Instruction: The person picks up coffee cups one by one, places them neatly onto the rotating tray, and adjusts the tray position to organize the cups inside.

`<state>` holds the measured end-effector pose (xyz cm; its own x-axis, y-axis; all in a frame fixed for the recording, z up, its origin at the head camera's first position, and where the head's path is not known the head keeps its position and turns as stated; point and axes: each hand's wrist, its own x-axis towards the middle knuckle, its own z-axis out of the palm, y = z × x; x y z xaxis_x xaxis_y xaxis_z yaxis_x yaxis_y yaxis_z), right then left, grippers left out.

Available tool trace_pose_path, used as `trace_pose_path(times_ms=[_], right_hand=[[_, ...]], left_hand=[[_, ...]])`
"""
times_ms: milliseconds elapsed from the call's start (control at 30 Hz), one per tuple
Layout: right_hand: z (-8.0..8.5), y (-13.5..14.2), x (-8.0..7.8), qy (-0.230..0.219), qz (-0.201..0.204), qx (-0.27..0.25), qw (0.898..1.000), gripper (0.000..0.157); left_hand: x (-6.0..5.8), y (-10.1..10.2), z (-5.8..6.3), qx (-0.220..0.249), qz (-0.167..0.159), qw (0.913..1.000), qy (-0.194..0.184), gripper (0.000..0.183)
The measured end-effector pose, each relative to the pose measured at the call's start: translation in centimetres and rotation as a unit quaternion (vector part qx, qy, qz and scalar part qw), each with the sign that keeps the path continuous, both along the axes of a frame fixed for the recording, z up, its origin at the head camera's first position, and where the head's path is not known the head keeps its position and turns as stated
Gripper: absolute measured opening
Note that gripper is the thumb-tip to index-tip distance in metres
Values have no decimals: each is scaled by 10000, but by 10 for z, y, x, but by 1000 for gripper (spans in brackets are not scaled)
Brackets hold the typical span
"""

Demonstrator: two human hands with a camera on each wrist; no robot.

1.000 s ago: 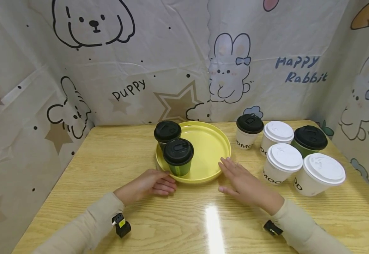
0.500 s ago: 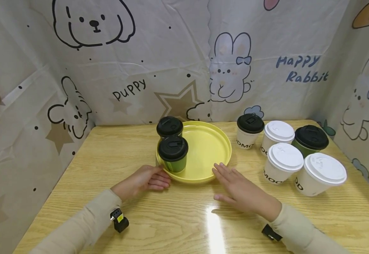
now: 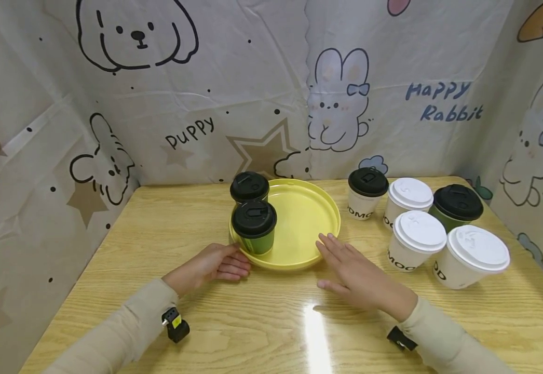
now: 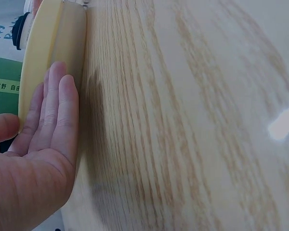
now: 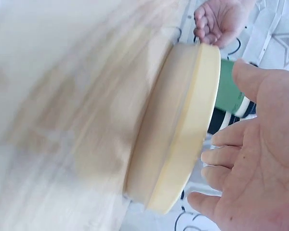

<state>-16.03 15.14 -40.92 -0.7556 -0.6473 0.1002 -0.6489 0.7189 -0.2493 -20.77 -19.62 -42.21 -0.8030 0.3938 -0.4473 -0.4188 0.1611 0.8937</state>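
Note:
A round yellow tray (image 3: 306, 223) lies on the wooden table. Two lidded takeaway cups stand at its left side: a green cup (image 3: 260, 244) with a black lid in front, and another black-lidded cup (image 3: 250, 187) behind it, mostly hidden. My left hand (image 3: 211, 267) holds the tray's front left rim; in the left wrist view, its thumb lies at the rim and its fingers run along the outer wall. At the front right rim is my right hand (image 3: 362, 275), fingers extended and thumb apart; whether the fingertips touch the tray is hard to tell.
To the right of the tray stand several lidded cups: a black-lidded white cup (image 3: 366, 195), white-lidded cups (image 3: 418, 234), (image 3: 474, 254) and a green black-lidded cup (image 3: 457, 205). A printed cloth (image 3: 253, 78) walls in the table (image 3: 173, 223) at the back and sides.
The tray has turned clockwise, its front cup going left and its back cup slightly right. My left hand has shifted left with the rim; my right hand went left, then slightly back right.

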Motion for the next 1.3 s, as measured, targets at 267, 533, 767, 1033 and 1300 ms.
trace_pose_path(times_ms=[267, 533, 767, 1033, 1300], right_hand=[[6, 15, -12, -187, -319, -69, 9993, 77], [5, 22, -20, -343, -392, -56, 9986, 76], [3, 23, -25, -403, -333, -164, 9985, 77], [-2, 23, -26, -485, -315, -88, 9983, 77], [-4, 19, -18, -302, -188, -67, 9993, 78]], left_hand=[[5, 7, 2, -260, -222, 9994, -76, 45], [14, 22, 0, -71, -622, 9980, -102, 42], [17, 33, -1, 1, -802, 9968, -65, 38], [16, 35, -4, 132, -795, 9966, -158, 38], [14, 25, -3, 153, -676, 9975, -159, 44]])
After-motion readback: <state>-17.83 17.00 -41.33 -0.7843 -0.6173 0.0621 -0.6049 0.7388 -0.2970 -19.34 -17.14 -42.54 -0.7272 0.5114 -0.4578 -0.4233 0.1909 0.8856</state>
